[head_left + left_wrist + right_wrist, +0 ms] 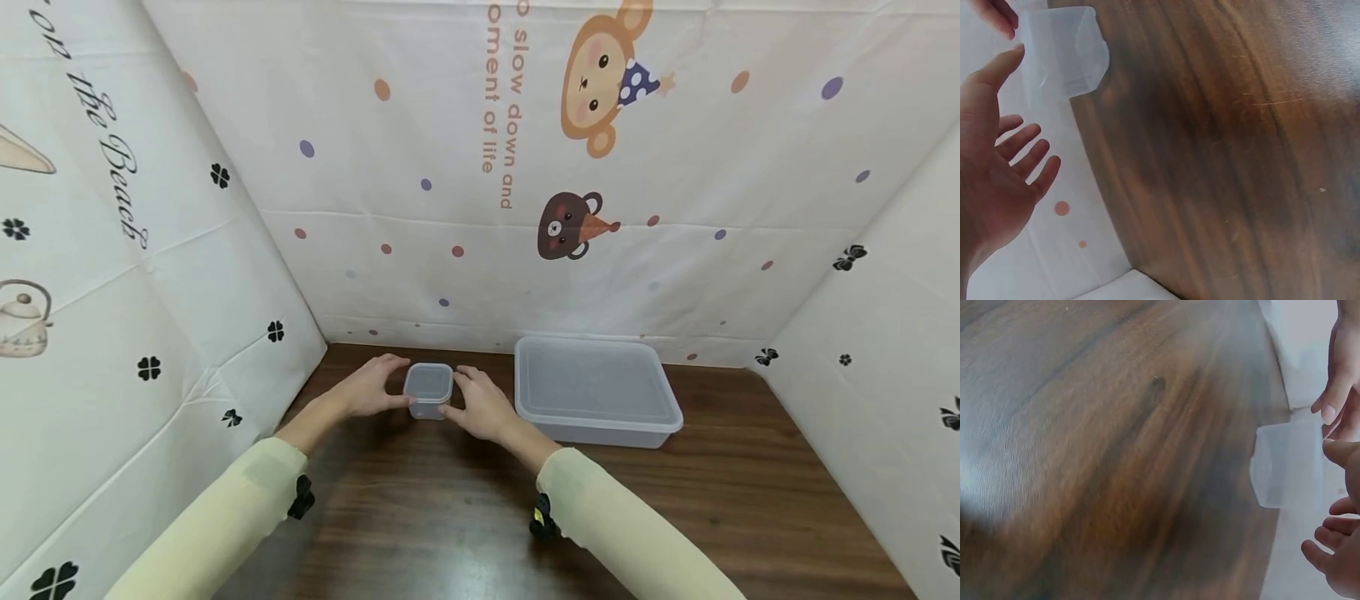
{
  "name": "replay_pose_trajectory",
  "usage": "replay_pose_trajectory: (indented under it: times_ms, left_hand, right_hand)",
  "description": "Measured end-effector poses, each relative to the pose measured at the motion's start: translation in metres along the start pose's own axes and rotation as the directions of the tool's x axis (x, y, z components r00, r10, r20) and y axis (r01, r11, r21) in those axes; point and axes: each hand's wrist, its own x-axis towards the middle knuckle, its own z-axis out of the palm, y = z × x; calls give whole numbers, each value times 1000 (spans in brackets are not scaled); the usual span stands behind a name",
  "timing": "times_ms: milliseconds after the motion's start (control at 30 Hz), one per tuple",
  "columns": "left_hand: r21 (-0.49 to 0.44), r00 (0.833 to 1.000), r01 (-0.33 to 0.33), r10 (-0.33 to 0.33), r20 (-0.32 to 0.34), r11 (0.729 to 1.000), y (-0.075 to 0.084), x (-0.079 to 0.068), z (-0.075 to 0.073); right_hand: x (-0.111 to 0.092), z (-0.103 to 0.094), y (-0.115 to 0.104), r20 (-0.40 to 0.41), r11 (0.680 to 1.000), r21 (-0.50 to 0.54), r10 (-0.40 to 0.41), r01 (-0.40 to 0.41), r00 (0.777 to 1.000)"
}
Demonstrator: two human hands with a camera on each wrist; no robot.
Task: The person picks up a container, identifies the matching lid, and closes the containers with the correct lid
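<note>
A small clear plastic container (428,383) with a lid stands upright near the back edge of the wooden table. My left hand (372,388) is at its left side, thumb close to the lid edge and fingers apart. On the other side is my right hand (483,403), its thumb near the container's front corner. In the left wrist view the left hand (1004,169) has loosely bent fingers with nothing between them, beside the container (1066,50). The right wrist view shows the container (1285,464) near the right hand (1341,531). Whether either thumb touches it I cannot tell.
To the right, a large flat translucent box (597,387) with a lid lies on the brown wooden table (420,517). A printed white cloth (420,133) hangs behind the table, with more cloth at the left and right sides.
</note>
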Motion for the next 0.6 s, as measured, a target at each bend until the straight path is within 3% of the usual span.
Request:
replay_pose_trajectory:
  times_ms: [200,400,600]
  left_hand:
    - [48,1000,-21,21,-8,999,13,0,-10]
    - [85,988,-134,140,-70,987,39,-1,-16]
    - [114,974,-204,213,-72,972,63,-7,-22]
  right_hand:
    - [-11,-24,-1,60,995,40,-97,95,993]
    - [-27,-48,3,102,983,24,-185,184,977]
    - [-43,-63,10,107,969,13,-248,248,963]
